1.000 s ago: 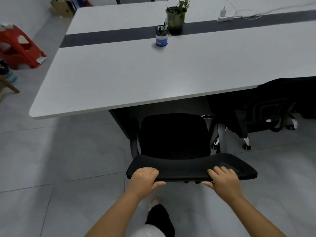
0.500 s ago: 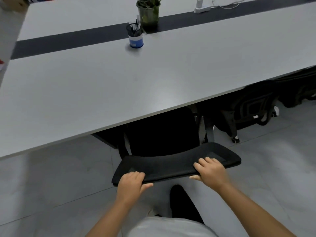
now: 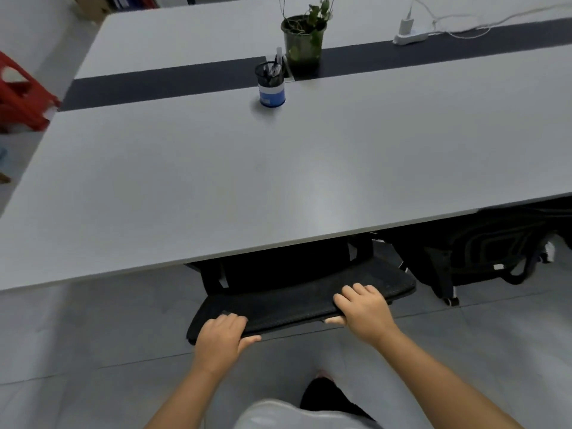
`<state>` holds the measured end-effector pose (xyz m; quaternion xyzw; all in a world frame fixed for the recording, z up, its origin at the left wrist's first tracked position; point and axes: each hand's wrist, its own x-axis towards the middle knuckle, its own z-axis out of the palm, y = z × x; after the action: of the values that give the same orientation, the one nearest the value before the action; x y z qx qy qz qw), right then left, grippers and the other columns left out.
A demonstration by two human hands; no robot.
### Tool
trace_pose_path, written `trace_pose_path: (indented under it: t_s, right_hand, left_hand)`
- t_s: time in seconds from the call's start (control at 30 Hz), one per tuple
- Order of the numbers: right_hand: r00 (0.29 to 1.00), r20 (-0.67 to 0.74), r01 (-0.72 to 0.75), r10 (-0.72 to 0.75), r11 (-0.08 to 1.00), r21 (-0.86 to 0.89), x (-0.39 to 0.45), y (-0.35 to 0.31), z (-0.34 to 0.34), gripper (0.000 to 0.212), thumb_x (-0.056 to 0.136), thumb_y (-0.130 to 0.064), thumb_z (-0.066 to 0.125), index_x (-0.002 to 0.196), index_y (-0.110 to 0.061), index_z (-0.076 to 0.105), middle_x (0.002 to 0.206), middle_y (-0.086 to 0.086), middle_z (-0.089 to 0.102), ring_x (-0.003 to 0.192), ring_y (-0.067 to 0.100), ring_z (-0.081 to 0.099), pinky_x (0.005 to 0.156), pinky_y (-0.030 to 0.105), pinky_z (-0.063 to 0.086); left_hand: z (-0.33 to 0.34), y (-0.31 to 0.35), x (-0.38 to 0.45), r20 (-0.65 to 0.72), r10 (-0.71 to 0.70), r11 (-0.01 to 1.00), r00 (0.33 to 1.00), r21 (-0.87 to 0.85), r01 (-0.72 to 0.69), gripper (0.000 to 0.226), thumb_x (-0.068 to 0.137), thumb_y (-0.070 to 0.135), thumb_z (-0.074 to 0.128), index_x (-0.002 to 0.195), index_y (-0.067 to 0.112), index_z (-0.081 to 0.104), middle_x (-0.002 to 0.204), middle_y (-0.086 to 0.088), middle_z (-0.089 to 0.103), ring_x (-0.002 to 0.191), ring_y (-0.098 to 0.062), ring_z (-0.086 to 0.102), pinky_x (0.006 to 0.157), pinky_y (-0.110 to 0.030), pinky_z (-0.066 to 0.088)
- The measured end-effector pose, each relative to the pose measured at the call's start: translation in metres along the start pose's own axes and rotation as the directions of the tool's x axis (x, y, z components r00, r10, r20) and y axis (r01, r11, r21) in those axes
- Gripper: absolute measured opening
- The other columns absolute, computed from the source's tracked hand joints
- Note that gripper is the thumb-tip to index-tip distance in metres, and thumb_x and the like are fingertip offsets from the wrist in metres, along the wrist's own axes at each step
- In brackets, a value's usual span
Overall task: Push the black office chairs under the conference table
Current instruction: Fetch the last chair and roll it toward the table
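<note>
both hands, left hand (image 3: 220, 335) and right hand (image 3: 365, 311), grip the black chair (image 3: 297, 301) backrest; its seat sits under the grey worktop (image 3: 216, 187), tiled floor (image 3: 77, 335) below.

Black chair (image 3: 297, 301), grey table (image 3: 216, 181) with black stripe, red stool (image 3: 21, 100)

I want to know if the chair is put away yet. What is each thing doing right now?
Black mesh office chair: seat under the table, backrest top sticking out.
Left hand: fingers curled over the backrest top.
Right hand: gripping the backrest top.
Grey conference table: standing over the chair seat.
Second black office chair: partly tucked under.
Black mesh pen cup: upright, holding pens.
Potted green plant: upright.
</note>
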<state>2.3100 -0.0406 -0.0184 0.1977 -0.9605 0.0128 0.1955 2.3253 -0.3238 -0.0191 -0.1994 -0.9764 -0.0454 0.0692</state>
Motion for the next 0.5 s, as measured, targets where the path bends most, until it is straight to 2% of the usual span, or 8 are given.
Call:
trace_pose_path:
  t_s: [0.1,0.17,0.27,0.37,0.5]
  right_hand:
    - [1.000,-0.015,0.008,-0.008,1.000,0.006,0.021,-0.004,0.011,0.060,0.089,-0.062,0.018,0.061,-0.018,0.047,0.052,-0.001,0.048,0.050,0.017,0.041,0.055,0.027,0.020]
    - [0.999,-0.041,0.010,-0.010,1.000,0.000,0.035,-0.006,0.018,0.055,0.089,-0.062,0.020,0.065,-0.018,0.041,0.053,-0.001,0.049,0.055,0.016,0.035,0.055,0.027,0.020]
    - [0.997,-0.074,0.013,-0.013,1.000,-0.012,0.044,-0.006,0.029,0.054,0.089,-0.062,0.019,0.067,-0.018,0.040,0.053,-0.001,0.050,0.059,0.018,0.031,0.055,0.028,0.020]
    - [0.995,-0.093,0.023,-0.025,0.999,-0.028,0.046,-0.015,0.032,0.052,0.089,-0.062,0.020,0.069,-0.017,0.037,0.052,0.000,0.050,0.060,0.018,0.029,0.055,0.028,0.020]
    - [0.995,-0.099,0.013,-0.017,0.999,-0.047,0.057,-0.020,0.034,0.052,0.088,-0.063,0.020,0.068,-0.018,0.037,0.051,-0.001,0.049,0.053,0.018,0.036,0.054,0.027,0.021]
  left_hand:
    - [-0.002,-0.017,0.009,-0.049,-0.007,1.000,0.999,0.029,0.008,0.075,0.090,0.059,0.007,0.059,0.018,0.062,0.046,0.006,0.055,0.038,-0.011,0.051,0.058,-0.028,0.026]
    - [-0.003,-0.028,0.018,-0.053,-0.017,0.999,0.998,0.044,0.019,0.075,0.090,0.059,0.007,0.060,0.019,0.063,0.046,0.006,0.055,0.039,-0.011,0.051,0.059,-0.028,0.026]
    - [-0.001,-0.041,0.027,-0.032,-0.018,0.999,0.999,0.047,0.020,0.058,0.089,0.060,0.008,0.073,0.024,0.050,0.050,0.007,0.056,0.046,-0.010,0.049,0.058,-0.027,0.025]
    - [0.000,-0.055,0.031,-0.047,0.015,0.998,0.999,0.054,-0.013,0.050,0.089,0.060,0.010,0.074,0.022,0.040,0.051,0.006,0.055,0.057,-0.009,0.037,0.057,-0.026,0.025]
    - [-0.002,-0.070,0.039,-0.092,0.060,0.994,0.994,0.100,-0.050,0.049,0.090,0.059,0.009,0.072,0.022,0.036,0.049,0.006,0.055,0.045,-0.011,0.048,0.056,-0.027,0.025]
